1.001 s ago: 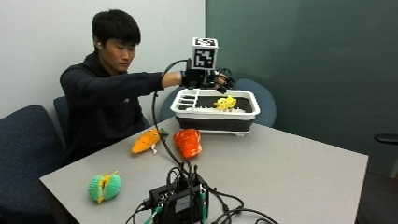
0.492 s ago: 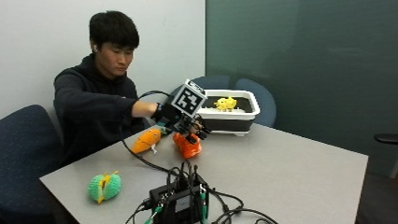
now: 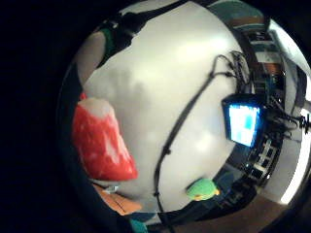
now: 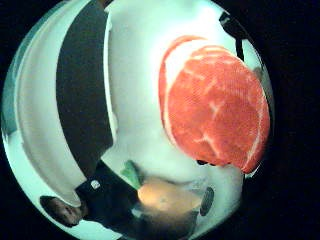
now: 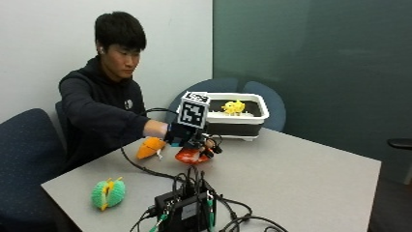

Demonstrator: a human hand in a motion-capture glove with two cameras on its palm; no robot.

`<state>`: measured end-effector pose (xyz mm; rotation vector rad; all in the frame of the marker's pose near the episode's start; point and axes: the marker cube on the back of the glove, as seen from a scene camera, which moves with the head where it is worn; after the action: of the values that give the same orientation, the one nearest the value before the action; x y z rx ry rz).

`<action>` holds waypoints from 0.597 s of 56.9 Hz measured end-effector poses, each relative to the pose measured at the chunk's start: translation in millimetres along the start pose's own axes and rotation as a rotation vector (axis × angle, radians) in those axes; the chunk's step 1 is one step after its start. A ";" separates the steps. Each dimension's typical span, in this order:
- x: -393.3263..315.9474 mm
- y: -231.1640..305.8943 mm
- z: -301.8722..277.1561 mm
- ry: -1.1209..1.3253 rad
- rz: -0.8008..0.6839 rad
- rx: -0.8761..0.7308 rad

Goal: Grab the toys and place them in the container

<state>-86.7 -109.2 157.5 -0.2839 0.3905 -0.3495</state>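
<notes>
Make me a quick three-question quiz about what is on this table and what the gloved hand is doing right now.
1. True or false: the container holds no toys yet.
2. Which toy is the gloved right hand over? A) the green toy B) the red toy C) the yellow toy
3. Fill in: the orange toy lies on the ______, beside the red toy.

Key: 1 false, the yellow toy is already inside; 2 B; 3 table.
</notes>
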 end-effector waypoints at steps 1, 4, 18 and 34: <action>4.4 -0.1 -3.0 -0.001 0.016 0.010; 16.7 0.1 -17.5 -0.025 0.067 0.048; -4.2 8.4 -162.3 -0.257 0.048 0.372; -153.3 -42.0 -188.1 -0.043 -0.121 0.368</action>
<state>-309.4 -126.3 53.7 0.0448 0.2601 -0.5250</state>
